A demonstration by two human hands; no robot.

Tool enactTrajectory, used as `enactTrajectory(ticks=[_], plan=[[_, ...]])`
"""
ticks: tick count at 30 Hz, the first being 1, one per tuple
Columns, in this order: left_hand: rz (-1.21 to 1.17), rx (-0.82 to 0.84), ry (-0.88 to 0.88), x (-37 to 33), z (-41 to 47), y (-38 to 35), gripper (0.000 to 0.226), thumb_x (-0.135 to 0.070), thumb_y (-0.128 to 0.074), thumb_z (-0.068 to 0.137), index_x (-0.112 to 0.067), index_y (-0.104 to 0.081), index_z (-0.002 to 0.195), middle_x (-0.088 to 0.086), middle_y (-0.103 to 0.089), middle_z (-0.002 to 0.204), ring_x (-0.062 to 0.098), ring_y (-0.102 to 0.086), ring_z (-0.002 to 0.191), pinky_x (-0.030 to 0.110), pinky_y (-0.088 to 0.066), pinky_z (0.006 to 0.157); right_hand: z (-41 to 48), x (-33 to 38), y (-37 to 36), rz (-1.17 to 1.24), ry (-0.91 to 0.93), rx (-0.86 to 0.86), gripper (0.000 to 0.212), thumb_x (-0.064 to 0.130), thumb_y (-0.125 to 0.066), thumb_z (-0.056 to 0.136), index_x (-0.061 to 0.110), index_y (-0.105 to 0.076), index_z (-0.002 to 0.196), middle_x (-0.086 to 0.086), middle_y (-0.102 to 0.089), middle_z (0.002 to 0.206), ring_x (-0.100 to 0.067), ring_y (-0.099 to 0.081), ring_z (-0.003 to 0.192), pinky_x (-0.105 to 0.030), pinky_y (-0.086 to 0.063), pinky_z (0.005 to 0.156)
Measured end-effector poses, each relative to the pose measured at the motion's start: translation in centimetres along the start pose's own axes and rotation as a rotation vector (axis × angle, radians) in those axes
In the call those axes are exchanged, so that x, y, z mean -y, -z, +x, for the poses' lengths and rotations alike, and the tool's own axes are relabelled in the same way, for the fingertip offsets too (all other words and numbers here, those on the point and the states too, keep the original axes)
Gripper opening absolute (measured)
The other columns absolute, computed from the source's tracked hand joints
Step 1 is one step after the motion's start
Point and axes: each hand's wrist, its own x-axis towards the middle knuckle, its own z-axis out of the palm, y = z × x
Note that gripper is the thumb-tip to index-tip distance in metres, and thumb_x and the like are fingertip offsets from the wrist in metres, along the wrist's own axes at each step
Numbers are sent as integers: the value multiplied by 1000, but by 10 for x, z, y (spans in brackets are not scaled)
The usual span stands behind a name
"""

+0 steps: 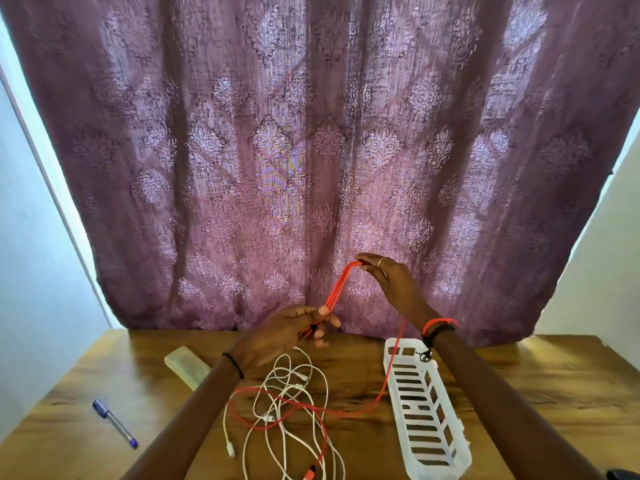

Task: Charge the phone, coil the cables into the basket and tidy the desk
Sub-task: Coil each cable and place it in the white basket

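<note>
Daylight comes from behind the curtain (311,150), which glows mauve-pink. It is brightest across the middle and lower centre of the frame and darker along the folds and the top. A faint rainbow shimmer shows on the weave just left of centre. The walls (31,237) at both edges are washed pale blue-white. The backlit forearms (194,410) read dark, with little detail. The worktop (554,393) carries a soft sheen and only faint shadows. Wide-angle bending curves straight lines at the left and right edges, and fine detail is slightly soft.

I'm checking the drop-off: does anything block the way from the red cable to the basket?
Nothing visible does; the basket lies open. Yet the loose part of the red cable crosses the white cable on the desk.
</note>
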Motion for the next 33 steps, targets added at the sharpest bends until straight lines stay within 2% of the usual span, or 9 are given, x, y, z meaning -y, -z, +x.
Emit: enactTrajectory(ticks=[2, 6, 9, 13, 17, 20, 23, 27, 33], plan=[[-110, 8, 66, -2, -3, -5, 32, -24, -41, 95, -8, -69, 95, -8, -44, 53, 4, -49, 48, 25, -57, 73, -3, 0, -3, 87, -82, 32, 28, 11, -54, 93, 7, -63, 119, -5, -65, 118, -3, -56, 110, -12, -39, 100], [-374, 138, 161, -3, -7, -9, 33, -21, -44, 92, -5, -72, 102, -8, -43, 56, 1, -45, 46, 25, -58, 66, -6, 6, -10, 202, -175, 66, 27, 8, -54, 93, 4, -62, 119, 2, -63, 112, 7, -56, 99, -8, -42, 91], [-533, 198, 70, -1, -2, -6, 29, -17, -66, 80, -3, -70, 105, -7, -47, 60, 2, -47, 50, 25, -57, 65, -10, 14, -16, 264, -299, 134, 26, 11, -53, 93, 7, -62, 118, 1, -66, 95, 7, -60, 78, -12, -44, 75], [-659, 84, -75, -4, 13, 2, 48, -12, -89, 53, -3, -72, 97, -4, -53, 63, 5, -52, 52, 25, -57, 63, -19, 26, -30, 524, -539, 163, 23, -7, -44, 92, 8, -54, 107, 8, -67, 63, 2, -55, 46, -12, -41, 45], [-695, -25, -157, -12, 27, 8, 21, -9, -68, 74, -7, -74, 94, -5, -58, 65, 5, -56, 55, 25, -58, 72, -34, 35, -42, 460, -550, 127, 27, -6, -47, 90, 18, -41, 83, 6, -67, 59, -6, -56, 40, -20, -40, 44], [-736, -120, -190, -18, 36, 11, 30, -5, -43, 91, -8, -72, 96, -6, -60, 67, 4, -58, 56, 22, -57, 70, -40, 41, -49, 337, -485, 166, 23, 4, -55, 90, 21, -47, 76, 10, -66, 57, -8, -50, 36, -19, -37, 38], [-771, -214, -233, -20, 43, 17, 30, -4, -35, 96, -5, -64, 102, -7, -61, 67, 3, -59, 57, 18, -56, 64, -45, 48, -52, 183, -461, 178, 11, 19, -61, 88, 16, -57, 78, 4, -63, 56, -8, -53, 44, -26, -42, 47], [-736, -325, -251, -17, 50, 25, 25, -5, -36, 97, -4, -59, 106, -7, -61, 65, 3, -58, 58, 16, -55, 63, -50, 67, -45, -183, -366, 237, 25, 37, -56, 90, 17, -65, 99, -11, -70, 83, -29, -65, 78, -36, -50, 70], [-492, -427, -330, -7, 61, 32, 20, -6, -44, 95, -1, -62, 104, -4, -67, 71, 7, -64, 66, 18, -54, 73, -56, 110, -27, -503, -182, 386, 36, 42, -45, 95, 14, -61, 110, -13, -67, 104, -31, -62, 99, -35, -48, 79]])
